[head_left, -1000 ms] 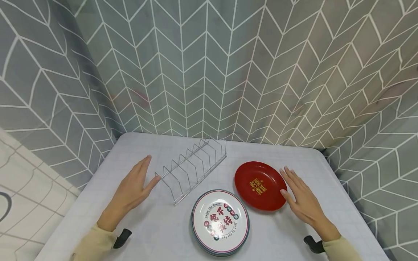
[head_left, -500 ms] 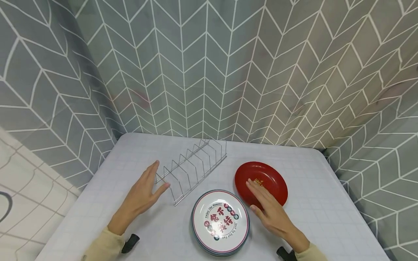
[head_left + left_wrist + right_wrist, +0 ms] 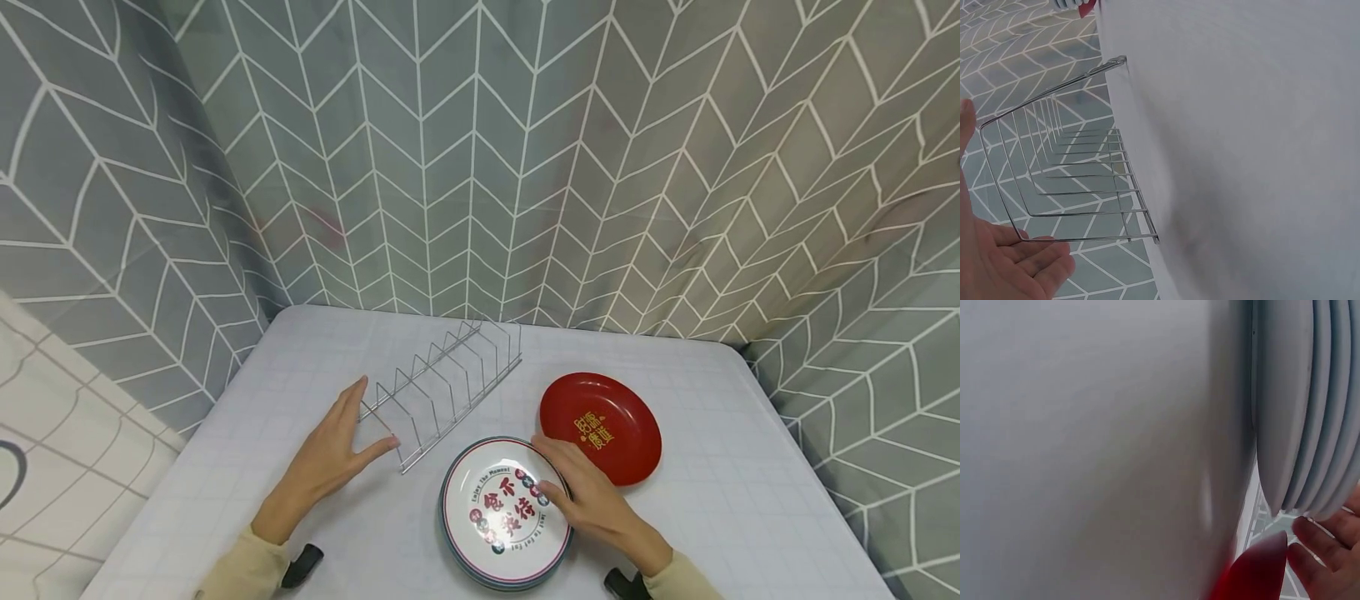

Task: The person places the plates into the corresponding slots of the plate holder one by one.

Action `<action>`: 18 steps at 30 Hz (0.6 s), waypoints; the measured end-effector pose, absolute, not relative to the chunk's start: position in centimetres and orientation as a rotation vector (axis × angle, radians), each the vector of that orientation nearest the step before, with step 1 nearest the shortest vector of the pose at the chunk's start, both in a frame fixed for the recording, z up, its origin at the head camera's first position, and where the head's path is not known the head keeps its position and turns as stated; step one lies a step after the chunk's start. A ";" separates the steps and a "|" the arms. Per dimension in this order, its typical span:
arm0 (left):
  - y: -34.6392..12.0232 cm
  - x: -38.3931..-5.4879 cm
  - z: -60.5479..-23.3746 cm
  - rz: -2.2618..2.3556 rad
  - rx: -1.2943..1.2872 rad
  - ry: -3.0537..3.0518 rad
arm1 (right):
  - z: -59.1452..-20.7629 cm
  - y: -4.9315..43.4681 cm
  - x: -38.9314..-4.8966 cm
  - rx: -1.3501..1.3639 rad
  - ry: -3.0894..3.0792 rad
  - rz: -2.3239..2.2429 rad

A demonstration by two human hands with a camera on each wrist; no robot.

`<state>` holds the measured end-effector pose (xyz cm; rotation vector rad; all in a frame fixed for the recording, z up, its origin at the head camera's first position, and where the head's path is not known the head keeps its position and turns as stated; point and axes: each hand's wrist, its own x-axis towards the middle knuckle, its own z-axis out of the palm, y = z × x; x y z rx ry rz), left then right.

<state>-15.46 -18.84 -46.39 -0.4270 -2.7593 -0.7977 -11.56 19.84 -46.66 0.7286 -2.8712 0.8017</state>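
Observation:
A stack of white plates [image 3: 487, 467] with red lettering and a dark rim lies at the front middle of the table. My right hand [image 3: 596, 504] reaches over its right edge, fingertips right at the far rim and thumb above the top plate. In the right wrist view its loosely bent fingers [image 3: 1325, 553] are beside the plates' edges [image 3: 1285, 425]. A wire dish rack [image 3: 461, 415] stands diagonally behind the stack. My left hand [image 3: 318, 467] is at the rack's near end with thumb and fingers spread; its fingers [image 3: 1035, 262] overlap the nearest wire in the left wrist view.
A red oval plate [image 3: 633, 421] with gold characters lies right of the stack, just beyond my right hand. The white-covered table [image 3: 735, 450] is bounded at the back and sides by a grey patterned curtain [image 3: 450, 167].
My right hand has moved left, from beside the red plate across it to the plate stack's right edge. My left hand has shifted slightly right toward the rack. The plates and rack have not moved.

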 end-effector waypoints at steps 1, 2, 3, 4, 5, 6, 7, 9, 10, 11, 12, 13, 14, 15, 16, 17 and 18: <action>-18.8 -15.5 -46.4 -0.804 -0.426 -2.763 | -46.7 19.8 -11.6 0.716 -2.899 0.803; -18.8 -15.5 -46.4 -0.809 -0.425 -2.766 | -46.7 19.7 -11.6 0.703 -2.924 0.798; -18.8 -15.5 -46.4 -0.811 -0.425 -2.768 | -46.7 19.6 -11.6 0.698 -2.937 0.791; -18.8 -15.5 -46.4 -0.813 -0.425 -2.770 | -46.7 19.6 -11.7 0.696 -2.943 0.780; -18.8 -15.5 -46.5 -0.814 -0.427 -2.771 | -46.8 19.5 -11.7 0.701 -2.943 0.765; -18.8 -15.6 -46.5 -0.814 -0.429 -2.772 | -46.8 19.5 -11.8 0.712 -2.936 0.749; -18.8 -15.6 -46.5 -0.814 -0.432 -2.772 | -46.8 19.5 -11.9 0.725 -2.921 0.732; -18.7 -15.7 -46.7 -0.812 -0.433 -2.775 | -46.9 19.4 -12.1 0.758 -2.879 0.693; -18.7 -15.7 -46.7 -0.814 -0.432 -2.777 | -46.9 19.3 -12.2 0.774 -2.860 0.672; -18.7 -15.8 -46.8 -0.816 -0.431 -2.779 | -46.8 19.2 -12.4 0.789 -2.843 0.651; -18.7 -15.8 -46.8 -0.819 -0.429 -2.780 | -46.8 19.2 -12.5 0.798 -2.832 0.624; -18.7 -15.8 -46.9 -0.823 -0.426 -2.780 | -46.9 19.1 -12.7 0.801 -2.826 0.600; -18.6 -15.8 -46.9 -0.825 -0.423 -2.781 | -46.9 19.0 -12.8 0.803 -2.824 0.577; -18.6 -15.8 -47.0 -0.831 -0.420 -2.781 | -46.9 18.9 -13.0 0.803 -2.823 0.555; -18.6 -15.8 -47.0 -0.832 -0.419 -2.781 | -46.9 18.8 -13.2 0.799 -2.824 0.540; -18.5 -15.8 -46.9 -0.832 -0.419 -2.781 | -46.9 18.7 -13.3 0.791 -2.822 0.526; -18.5 -15.9 -46.9 -0.833 -0.418 -2.781 | -47.0 18.6 -13.5 0.783 -2.821 0.513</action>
